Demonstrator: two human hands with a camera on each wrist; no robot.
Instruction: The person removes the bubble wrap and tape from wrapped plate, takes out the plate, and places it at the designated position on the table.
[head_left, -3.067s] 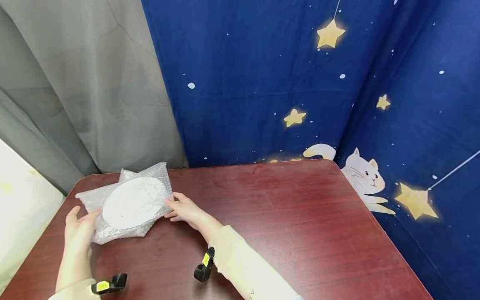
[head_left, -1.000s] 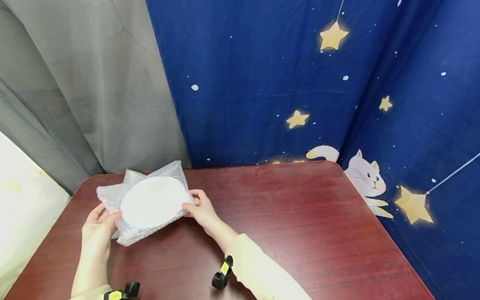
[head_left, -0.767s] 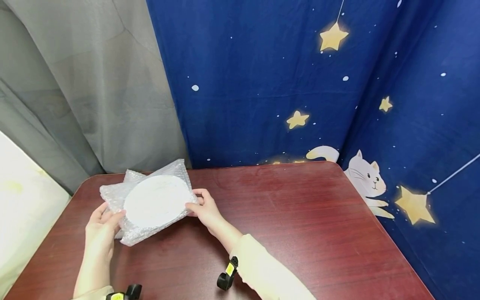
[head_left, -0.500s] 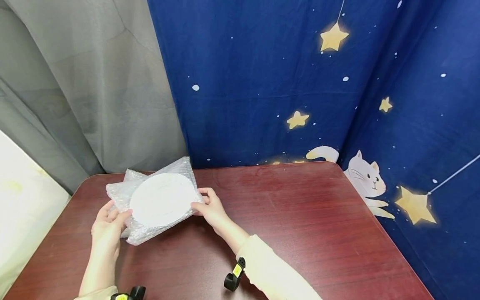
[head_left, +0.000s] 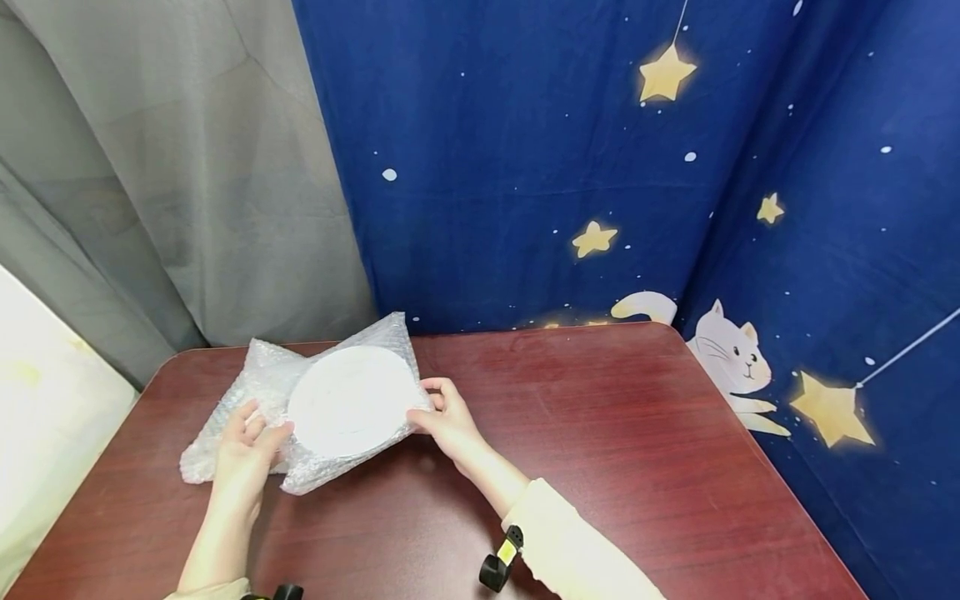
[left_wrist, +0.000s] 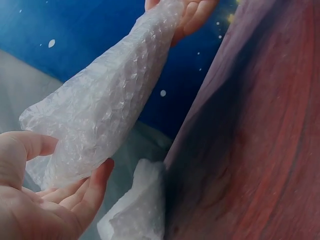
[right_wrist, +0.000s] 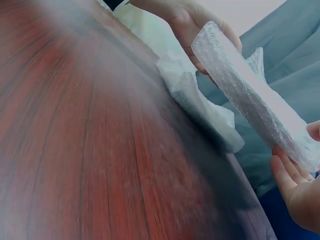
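Note:
A white round disc, plate-like (head_left: 352, 402), lies inside a clear bubble-wrap bag (head_left: 393, 333) raised above the table's left side. My left hand (head_left: 246, 462) grips the bag's left edge, thumb on the upper face and fingers beneath, as the left wrist view shows. At the opposite edge, my right hand (head_left: 450, 421) pinches the wrap between thumb and fingers. Seen side-on in the right wrist view, the wrapped bundle (right_wrist: 260, 105) is tilted and fairly thick. Behind my left hand, another piece of bubble wrap (head_left: 198, 454) rests on the table, partly covered by the bag.
The dark red wooden table (head_left: 600, 442) stretches off to the right. Along its back edge hang a grey curtain (head_left: 187, 208) and a blue star-patterned curtain (head_left: 487, 167). A pale cloth (head_left: 45, 417) borders the left side.
Earlier both hands were at the bag's sides farther left. Bag and hands have since moved right and the bag has lifted, uncovering more of the bubble wrap on the table.

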